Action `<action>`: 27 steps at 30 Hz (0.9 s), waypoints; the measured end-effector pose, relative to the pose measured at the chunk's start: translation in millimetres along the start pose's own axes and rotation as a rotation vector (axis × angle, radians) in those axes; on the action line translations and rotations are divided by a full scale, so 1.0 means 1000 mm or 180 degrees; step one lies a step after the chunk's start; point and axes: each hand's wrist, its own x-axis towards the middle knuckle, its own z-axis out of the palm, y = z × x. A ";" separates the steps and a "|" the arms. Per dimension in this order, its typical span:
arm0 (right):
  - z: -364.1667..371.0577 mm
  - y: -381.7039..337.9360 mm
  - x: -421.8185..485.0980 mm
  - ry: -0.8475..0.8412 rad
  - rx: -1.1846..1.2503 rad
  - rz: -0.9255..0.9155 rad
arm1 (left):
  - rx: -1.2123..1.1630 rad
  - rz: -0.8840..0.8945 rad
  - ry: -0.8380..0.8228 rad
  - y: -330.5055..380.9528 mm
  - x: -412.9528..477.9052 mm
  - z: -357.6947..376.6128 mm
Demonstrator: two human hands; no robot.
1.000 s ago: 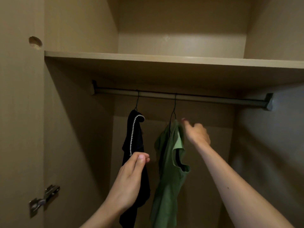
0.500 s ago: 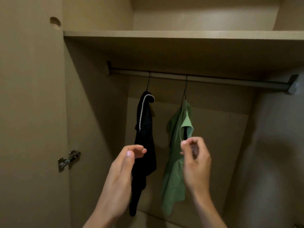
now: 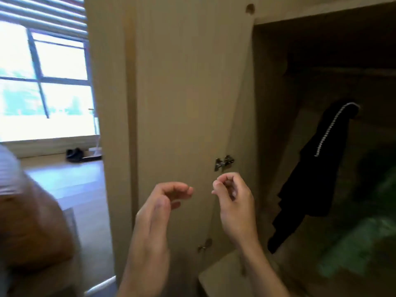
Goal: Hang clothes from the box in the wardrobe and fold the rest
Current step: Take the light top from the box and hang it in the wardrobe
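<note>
A black garment with a pearl-like trim [image 3: 317, 168] hangs inside the open wardrobe [image 3: 272, 116] on the right. A blurred green garment [image 3: 372, 239] hangs to its right, partly cut off by the frame edge. Both hands are raised in front of the wardrobe's side panel, away from the clothes. My left hand [image 3: 158, 211] holds nothing, its fingers loosely curved. My right hand [image 3: 233, 200] has its fingers curled in toward the thumb, and I see nothing in it. The hanging rail is out of view.
A metal hinge [image 3: 224, 162] sits on the beige wardrobe panel [image 3: 188, 93] just above my right hand. A bright window [image 3: 45, 82] is at the left, with dark shoes [image 3: 74, 154] on the floor below it. A blurred brown mass [image 3: 27, 221] fills the lower left.
The view has swung left and down, away from the rail. Both hands have drawn back from the hanging clothes and now hover before the wardrobe panel.
</note>
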 end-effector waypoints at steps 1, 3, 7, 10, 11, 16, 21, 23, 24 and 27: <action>0.021 -0.004 -0.003 -0.0125 0.0070 -0.0020 | 0.0109 0.0049 0.0075 0.000 -0.002 -0.019; 0.062 -0.012 -0.011 -0.0444 0.0187 0.0021 | 0.0221 -0.0041 0.0223 0.000 -0.005 -0.057; 0.145 -0.030 -0.029 -0.1032 0.0398 0.0049 | 0.0666 -0.0316 0.0563 -0.008 -0.007 -0.130; 0.199 -0.042 -0.041 -0.1347 0.0506 0.0109 | 0.0731 -0.0178 0.0761 0.007 -0.011 -0.167; 0.217 -0.045 -0.045 -0.1469 0.0505 0.0142 | 0.0767 -0.0137 0.0827 0.011 -0.012 -0.180; 0.304 -0.050 -0.065 -0.1958 0.0534 0.0273 | 0.1010 -0.0329 0.1083 0.003 -0.017 -0.248; 0.368 -0.040 -0.067 -0.1964 0.0640 0.0561 | 0.1012 -0.0778 0.1138 -0.024 0.006 -0.307; 0.390 -0.034 -0.063 -0.1908 0.0651 0.0698 | 0.1000 -0.0955 0.1168 -0.041 0.020 -0.329; 0.401 -0.031 -0.059 -0.1901 0.0642 0.0743 | 0.1005 -0.0979 0.1132 -0.048 0.026 -0.336; 0.433 -0.023 -0.047 -0.1938 0.0661 0.0843 | 0.1011 -0.0741 0.1134 -0.061 0.040 -0.351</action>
